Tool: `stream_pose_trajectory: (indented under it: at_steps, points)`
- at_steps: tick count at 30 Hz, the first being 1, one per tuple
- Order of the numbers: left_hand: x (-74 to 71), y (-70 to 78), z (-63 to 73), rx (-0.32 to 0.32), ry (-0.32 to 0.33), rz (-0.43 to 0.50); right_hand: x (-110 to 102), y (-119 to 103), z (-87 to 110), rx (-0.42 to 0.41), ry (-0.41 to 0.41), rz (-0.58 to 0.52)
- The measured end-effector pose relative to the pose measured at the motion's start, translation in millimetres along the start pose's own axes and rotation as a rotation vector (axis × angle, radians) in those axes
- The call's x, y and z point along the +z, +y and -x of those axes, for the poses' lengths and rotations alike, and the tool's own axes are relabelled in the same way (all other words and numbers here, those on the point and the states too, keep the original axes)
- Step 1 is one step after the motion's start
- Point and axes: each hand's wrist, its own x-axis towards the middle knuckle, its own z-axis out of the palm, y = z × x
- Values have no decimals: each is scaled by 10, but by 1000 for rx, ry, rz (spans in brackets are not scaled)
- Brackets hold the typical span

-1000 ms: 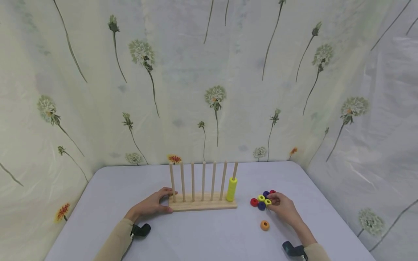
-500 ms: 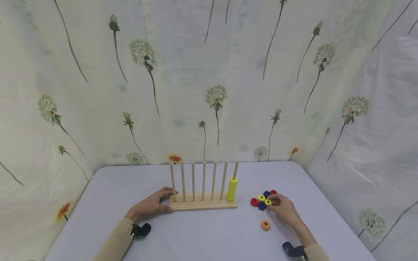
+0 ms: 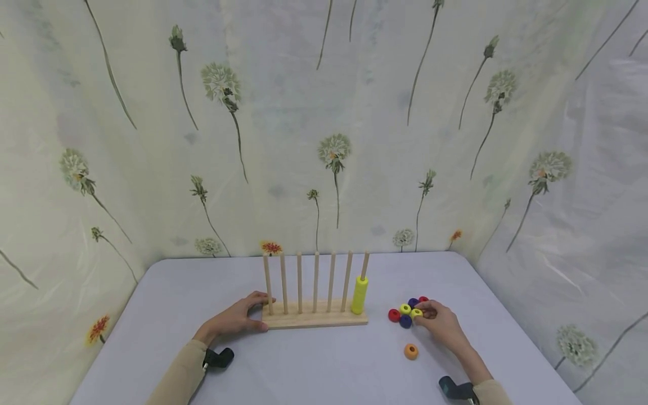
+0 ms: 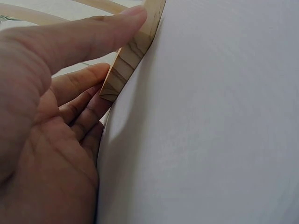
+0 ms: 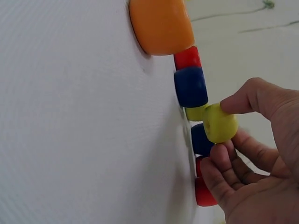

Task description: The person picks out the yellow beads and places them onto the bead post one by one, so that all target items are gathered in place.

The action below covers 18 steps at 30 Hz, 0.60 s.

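Note:
My left hand [image 3: 235,316] grips the left end of a wooden peg stand [image 3: 314,320], thumb along the front edge and fingers behind, as the left wrist view also shows. The stand has several upright pegs. A stack of yellow beads [image 3: 359,295] sits on its rightmost peg. To the right of the stand, my right hand [image 3: 440,323] pinches a yellow bead [image 5: 220,123] between thumb and fingers, right at a small cluster of beads. In that cluster lie a second yellow bead [image 3: 405,309], a dark blue bead [image 3: 405,321] and a red bead [image 3: 394,315].
An orange bead [image 3: 411,351] lies by itself on the white table [image 3: 324,371], nearer the front than the cluster. More blue and red beads sit at the cluster's back, partly hidden by my right hand. A flower-print curtain [image 3: 283,140] hangs behind the table.
The yellow bead in my right fingers has shifted very slightly from its neighbours. My left hand and the stand have stayed in place.

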Motion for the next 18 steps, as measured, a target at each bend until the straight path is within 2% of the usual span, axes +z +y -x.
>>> stream_pose_trajectory:
  at_steps: [8, 15, 17, 18]
  points:
    - [-1, 21, 9, -1, -3, 0, -17, -30, -6, -24, 27, -18]
    - [6, -5, -4, 5, 3, -7, -3, -87, 1, -102, 82, -27]
    - [4, -3, -2, 6, 3, -5, -8, -122, 3, -96, 75, -35]
    - [4, 0, -1, 9, 4, -3, 26, -50, -45, -117, 89, -22]
